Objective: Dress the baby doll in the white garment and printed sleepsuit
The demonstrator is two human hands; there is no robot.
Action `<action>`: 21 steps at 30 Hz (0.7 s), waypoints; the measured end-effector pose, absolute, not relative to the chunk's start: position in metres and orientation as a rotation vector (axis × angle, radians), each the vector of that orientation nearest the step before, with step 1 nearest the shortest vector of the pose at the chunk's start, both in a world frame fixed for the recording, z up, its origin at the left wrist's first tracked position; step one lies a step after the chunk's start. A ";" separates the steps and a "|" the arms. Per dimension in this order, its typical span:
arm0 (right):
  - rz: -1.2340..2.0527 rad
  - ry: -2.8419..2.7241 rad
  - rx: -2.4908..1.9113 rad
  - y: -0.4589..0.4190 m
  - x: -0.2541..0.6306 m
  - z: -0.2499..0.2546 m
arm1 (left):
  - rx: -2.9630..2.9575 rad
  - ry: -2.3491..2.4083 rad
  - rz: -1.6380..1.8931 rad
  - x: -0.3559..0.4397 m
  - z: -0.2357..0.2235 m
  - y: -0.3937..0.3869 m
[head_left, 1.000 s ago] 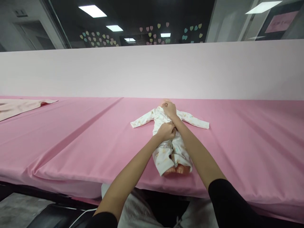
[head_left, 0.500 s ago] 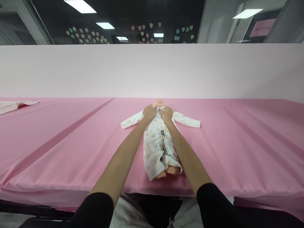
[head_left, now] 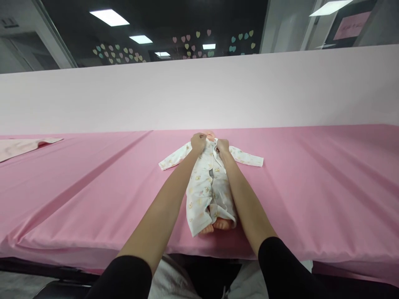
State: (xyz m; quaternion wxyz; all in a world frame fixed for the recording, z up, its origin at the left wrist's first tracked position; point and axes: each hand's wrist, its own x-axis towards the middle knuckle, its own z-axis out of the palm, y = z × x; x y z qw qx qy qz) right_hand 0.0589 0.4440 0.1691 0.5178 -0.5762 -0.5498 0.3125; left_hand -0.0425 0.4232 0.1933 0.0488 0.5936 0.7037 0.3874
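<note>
Left hand (head_left: 198, 143) curls at the collar (head_left: 210, 144), grip unclear; right hand (head_left: 222, 146) pinches the front edge (head_left: 215, 152). Garment (head_left: 199, 197) covers the doll (head_left: 223, 224) between and nearside of them. Apparent step: neckline adjustment, next needing aligned edges.

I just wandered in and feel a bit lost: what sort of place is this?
Possibly an indoor childcare training room: what looks like a baby doll in printed clothes lies on pink cloth, and heart shapes dot the dark glass beyond.

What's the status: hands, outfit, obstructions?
Left hand and right hand pinching outfit at neckline. Outfit on doll, front gapped. Forearms partly hide it.
</note>
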 end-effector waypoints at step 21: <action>0.717 -1.408 -1.248 0.435 0.054 0.166 | 1.806 1.898 1.515 -0.041 0.161 0.415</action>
